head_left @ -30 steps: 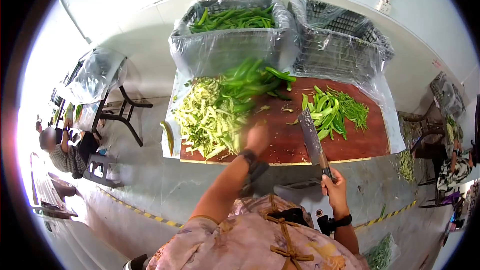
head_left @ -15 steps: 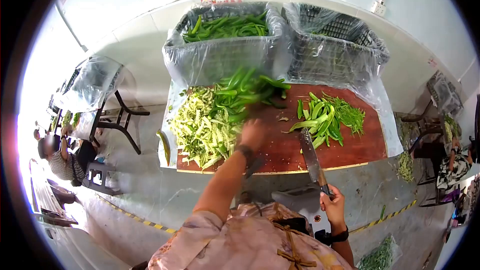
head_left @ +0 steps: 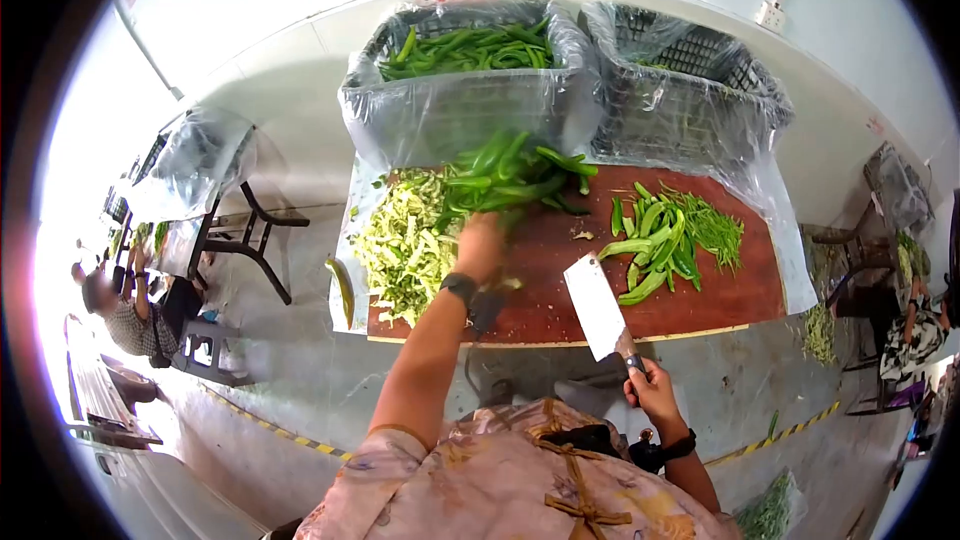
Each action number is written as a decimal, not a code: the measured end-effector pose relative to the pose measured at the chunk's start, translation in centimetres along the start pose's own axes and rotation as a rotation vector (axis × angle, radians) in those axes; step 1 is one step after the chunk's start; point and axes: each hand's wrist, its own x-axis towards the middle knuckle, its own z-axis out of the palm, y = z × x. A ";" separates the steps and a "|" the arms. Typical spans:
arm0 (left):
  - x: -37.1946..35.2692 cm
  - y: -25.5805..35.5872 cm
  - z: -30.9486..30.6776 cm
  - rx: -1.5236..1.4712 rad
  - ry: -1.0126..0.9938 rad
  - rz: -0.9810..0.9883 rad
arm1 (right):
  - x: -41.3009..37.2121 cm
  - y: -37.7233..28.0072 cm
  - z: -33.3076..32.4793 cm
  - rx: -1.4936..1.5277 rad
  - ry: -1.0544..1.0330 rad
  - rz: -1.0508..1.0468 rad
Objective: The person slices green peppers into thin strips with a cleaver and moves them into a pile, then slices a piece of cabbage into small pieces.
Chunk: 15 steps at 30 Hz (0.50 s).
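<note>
My right hand (head_left: 655,388) grips the handle of a cleaver (head_left: 594,306), its broad blade lying flat over the front of the red-brown board (head_left: 530,290). My left hand (head_left: 482,243) reaches to the near side of a heap of whole green peppers (head_left: 508,175). Motion blur and the peppers hide its fingers. Left of that hand is a pile of pale green chopped pieces (head_left: 400,248). On the board's right side lie split green peppers (head_left: 655,240) beside a bundle of thin green stems or strips (head_left: 712,230).
Behind the board stand a plastic-lined crate of green peppers (head_left: 465,80) and a second lined crate (head_left: 690,100). A lone pepper (head_left: 341,290) lies at the board's left edge. Other people sit at far left (head_left: 135,325) and far right (head_left: 912,335).
The cleaver has turned from edge-on to showing its broad face, tip shifted left. My left hand has moved slightly left and away from me, toward the peppers. The view has shifted a little.
</note>
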 end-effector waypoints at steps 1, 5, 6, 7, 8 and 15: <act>0.2 -0.5 1.5 0.001 -0.009 0.009 | -0.1 0.3 -0.1 -0.029 -0.025 0.000; -0.7 -2.7 7.9 -0.362 0.116 0.189 | 0.0 0.7 0.1 -0.062 -0.042 0.009; -1.3 -2.7 9.0 0.043 0.231 0.462 | 0.2 1.0 0.1 -0.047 -0.038 0.021; -1.4 -1.4 10.0 -0.625 0.041 0.112 | 0.4 1.4 0.0 -0.043 -0.038 0.022; -1.8 -0.8 10.7 -0.622 0.039 0.113 | 0.8 1.8 -0.2 -0.042 -0.003 0.029; -5.7 2.0 9.3 -0.654 -0.012 -0.212 | -0.7 2.0 -0.2 -0.493 0.336 -0.389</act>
